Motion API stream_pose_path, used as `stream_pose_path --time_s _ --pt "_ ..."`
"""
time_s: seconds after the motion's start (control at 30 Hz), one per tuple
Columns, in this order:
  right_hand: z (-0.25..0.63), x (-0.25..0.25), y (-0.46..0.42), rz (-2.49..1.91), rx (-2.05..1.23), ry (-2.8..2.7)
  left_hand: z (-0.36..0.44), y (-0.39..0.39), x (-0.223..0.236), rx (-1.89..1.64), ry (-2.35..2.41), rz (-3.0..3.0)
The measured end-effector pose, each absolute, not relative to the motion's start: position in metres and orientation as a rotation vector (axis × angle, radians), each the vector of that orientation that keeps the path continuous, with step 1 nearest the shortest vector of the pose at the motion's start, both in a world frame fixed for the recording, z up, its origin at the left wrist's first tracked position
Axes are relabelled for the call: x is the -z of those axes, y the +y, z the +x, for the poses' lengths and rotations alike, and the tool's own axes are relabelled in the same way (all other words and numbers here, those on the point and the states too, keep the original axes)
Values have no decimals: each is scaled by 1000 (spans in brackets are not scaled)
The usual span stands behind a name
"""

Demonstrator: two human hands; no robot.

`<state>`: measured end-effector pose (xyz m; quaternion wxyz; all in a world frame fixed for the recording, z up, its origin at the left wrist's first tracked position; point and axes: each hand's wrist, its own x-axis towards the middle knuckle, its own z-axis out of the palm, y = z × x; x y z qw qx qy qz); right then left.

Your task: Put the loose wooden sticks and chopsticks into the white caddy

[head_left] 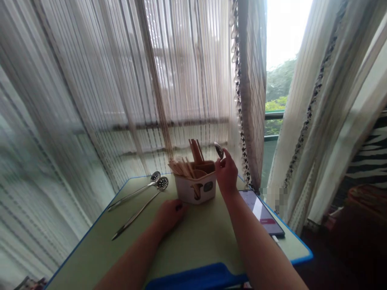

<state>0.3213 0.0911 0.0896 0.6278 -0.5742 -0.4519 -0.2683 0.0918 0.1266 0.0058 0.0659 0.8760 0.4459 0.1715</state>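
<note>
My right hand (226, 174) is raised beside the right edge of a white cutlery holder (196, 189), its fingers pinched on a metal spoon (219, 150) held bowl up above the holder. Wooden chopsticks and utensils (189, 161) stand in the holder. My left hand (169, 213) rests on the green table (196, 241) just in front of the holder's left corner, fingers curled down, touching the tabletop near the holder's base.
Two long metal ladles, a solid ladle (136, 192) and a slotted ladle (142, 207), lie on the table's left part. A phone (263, 213) with a lit screen lies at the right. Sheer curtains (121, 80) hang close behind the table. A blue edge (196, 276) borders the front.
</note>
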Motion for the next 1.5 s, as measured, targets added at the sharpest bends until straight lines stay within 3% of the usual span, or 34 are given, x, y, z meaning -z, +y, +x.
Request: stream_pose_path --time_s 0.6,0.9,1.2,1.5 --pt "327 -96 87 -1161 184 -973 92 124 -7 -475 1374 2671" --pt "329 -92 96 -731 -440 -799 94 122 -10 -435 1398 2675" --pt "327 -85 97 -815 -347 -736 94 119 -15 -422 1416 2632" --pt "322 -75 98 -1144 -50 -697 93 120 -14 -433 1416 2632"
